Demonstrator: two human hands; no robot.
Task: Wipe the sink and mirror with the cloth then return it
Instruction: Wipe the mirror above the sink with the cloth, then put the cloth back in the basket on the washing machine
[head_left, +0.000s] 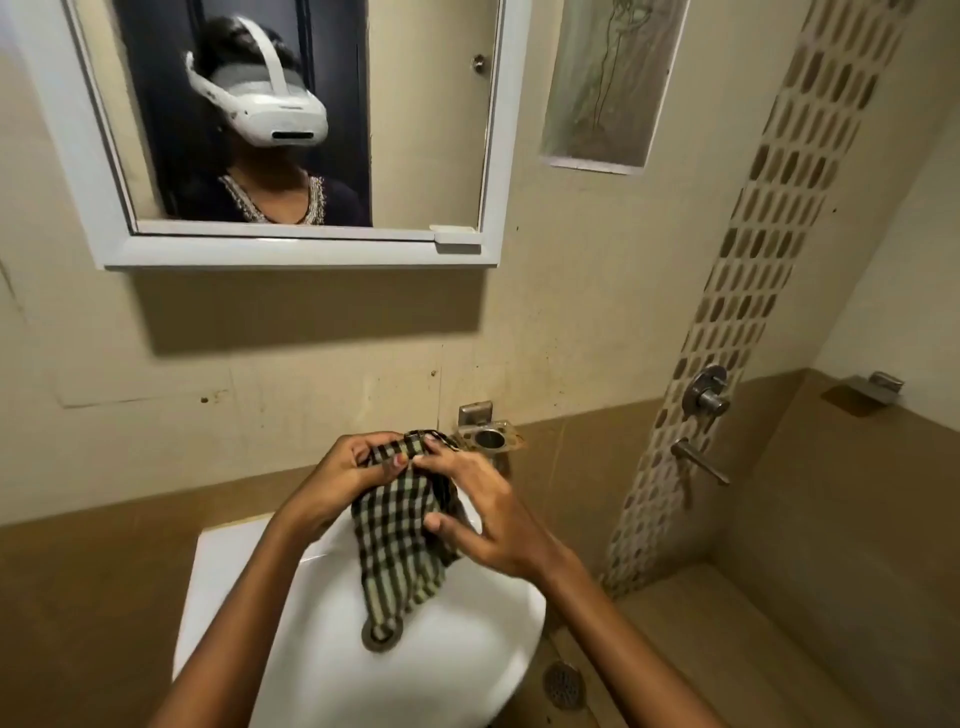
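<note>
A green-and-black checked cloth (400, 540) hangs over the white sink (457, 649), its lower end reaching the drain. My left hand (337, 483) pinches the cloth's top edge. My right hand (483, 514) grips the same top edge with its fingers, while the thumb presses on the cloth's side. Both hands hold it above the basin's back part. The white-framed mirror (431, 119) is mounted on the wall above, with a person in a white headset reflected in it.
A metal holder (488, 439) is fixed to the wall just behind the cloth. A round valve (706, 392) and a lever tap (698, 460) stick out of the tiled wall at right. A floor drain (563, 686) lies below the sink.
</note>
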